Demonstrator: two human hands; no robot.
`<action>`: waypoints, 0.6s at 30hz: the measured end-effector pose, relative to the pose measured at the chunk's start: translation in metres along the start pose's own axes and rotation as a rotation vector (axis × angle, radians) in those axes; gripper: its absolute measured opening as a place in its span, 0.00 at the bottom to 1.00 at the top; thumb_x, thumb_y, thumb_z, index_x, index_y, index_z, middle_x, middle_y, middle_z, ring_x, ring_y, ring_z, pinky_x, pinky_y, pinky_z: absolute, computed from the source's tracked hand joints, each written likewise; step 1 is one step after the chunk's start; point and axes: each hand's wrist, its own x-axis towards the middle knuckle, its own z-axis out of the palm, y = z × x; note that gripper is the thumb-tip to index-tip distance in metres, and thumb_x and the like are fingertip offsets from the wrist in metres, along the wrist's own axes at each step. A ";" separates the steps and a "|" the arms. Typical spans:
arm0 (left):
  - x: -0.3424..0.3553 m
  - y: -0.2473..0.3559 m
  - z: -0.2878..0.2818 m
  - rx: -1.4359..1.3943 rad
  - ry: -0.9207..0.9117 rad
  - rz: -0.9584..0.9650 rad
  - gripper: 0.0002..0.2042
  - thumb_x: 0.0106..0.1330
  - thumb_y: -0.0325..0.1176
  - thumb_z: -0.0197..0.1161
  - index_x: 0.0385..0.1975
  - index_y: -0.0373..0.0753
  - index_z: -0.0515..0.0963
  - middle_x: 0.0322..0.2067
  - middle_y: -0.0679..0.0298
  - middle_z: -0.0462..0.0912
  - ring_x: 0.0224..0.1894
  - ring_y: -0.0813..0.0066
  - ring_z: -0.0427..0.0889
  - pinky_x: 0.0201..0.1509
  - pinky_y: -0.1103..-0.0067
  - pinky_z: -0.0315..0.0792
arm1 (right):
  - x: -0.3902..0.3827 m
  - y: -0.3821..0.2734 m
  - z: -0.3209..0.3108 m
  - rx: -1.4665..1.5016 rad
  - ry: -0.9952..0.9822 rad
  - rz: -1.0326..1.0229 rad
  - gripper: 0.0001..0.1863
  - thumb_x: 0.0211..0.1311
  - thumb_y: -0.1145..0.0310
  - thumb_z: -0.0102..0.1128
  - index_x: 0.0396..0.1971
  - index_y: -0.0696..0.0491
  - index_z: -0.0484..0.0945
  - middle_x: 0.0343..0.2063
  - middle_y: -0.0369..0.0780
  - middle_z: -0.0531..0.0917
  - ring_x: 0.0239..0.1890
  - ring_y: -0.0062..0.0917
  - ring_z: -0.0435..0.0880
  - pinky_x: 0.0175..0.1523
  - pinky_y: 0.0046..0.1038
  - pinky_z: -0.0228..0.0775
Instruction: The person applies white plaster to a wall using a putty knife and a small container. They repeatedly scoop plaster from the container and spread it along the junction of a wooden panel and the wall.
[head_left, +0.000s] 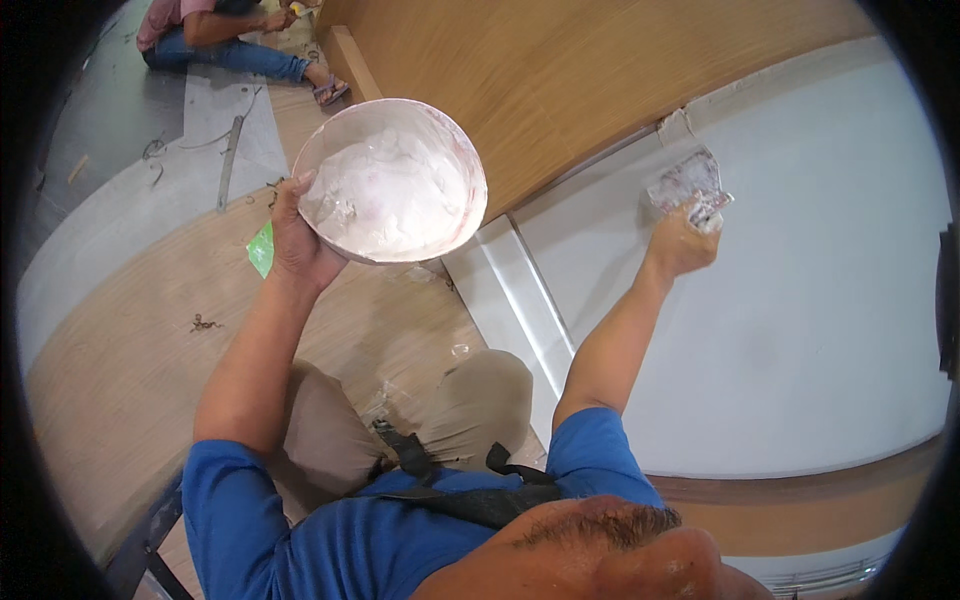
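My left hand grips the rim of a round bowl, thumb over the edge and fingers underneath. White putty fills much of the bowl, its surface lumpy and smeared. Out to the right, my right hand is closed around a putty knife whose wide blade is coated with putty. The blade is at the white panel, close to its joint with a wood-grain panel. Whether the blade edge presses on the surface I cannot tell. Some whitish putty shows along the joint just beyond the blade.
Another person sits on the floor at the far left, holding a small tool. A metal strip lies on the floor there. A green scrap shows beside my left wrist. Dark shavings lie on the wood-look floor.
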 end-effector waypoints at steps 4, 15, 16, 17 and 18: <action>-0.001 -0.002 0.000 0.051 0.030 0.065 0.34 0.60 0.47 0.58 0.65 0.40 0.62 0.60 0.53 0.71 0.61 0.55 0.73 0.65 0.58 0.69 | 0.008 -0.010 -0.027 0.150 -0.089 -0.195 0.08 0.57 0.69 0.65 0.31 0.59 0.81 0.23 0.45 0.84 0.26 0.38 0.83 0.33 0.34 0.73; -0.001 -0.004 0.009 0.076 0.029 0.180 0.33 0.59 0.46 0.59 0.63 0.35 0.64 0.58 0.52 0.74 0.59 0.56 0.75 0.65 0.60 0.69 | 0.045 -0.015 -0.019 -0.104 -0.433 -0.445 0.07 0.55 0.66 0.63 0.29 0.53 0.81 0.22 0.45 0.81 0.27 0.42 0.80 0.34 0.38 0.71; -0.001 -0.003 0.008 0.061 0.027 0.157 0.33 0.59 0.46 0.59 0.63 0.36 0.64 0.58 0.52 0.74 0.59 0.56 0.75 0.65 0.60 0.69 | 0.046 -0.018 -0.018 -0.127 -0.443 -0.457 0.06 0.55 0.66 0.62 0.28 0.52 0.81 0.22 0.45 0.81 0.27 0.43 0.80 0.34 0.39 0.71; -0.001 -0.002 0.005 0.046 0.026 0.133 0.33 0.59 0.46 0.59 0.64 0.36 0.64 0.58 0.51 0.74 0.59 0.56 0.75 0.65 0.60 0.69 | 0.048 -0.020 -0.016 -0.161 -0.444 -0.482 0.06 0.55 0.66 0.62 0.27 0.53 0.81 0.23 0.45 0.81 0.27 0.43 0.80 0.34 0.39 0.71; -0.001 -0.002 0.002 0.032 0.023 0.110 0.34 0.59 0.45 0.60 0.64 0.36 0.64 0.58 0.51 0.74 0.59 0.55 0.75 0.65 0.60 0.69 | 0.050 -0.019 -0.014 -0.195 -0.444 -0.506 0.06 0.55 0.66 0.62 0.27 0.53 0.81 0.23 0.45 0.81 0.27 0.43 0.80 0.34 0.39 0.71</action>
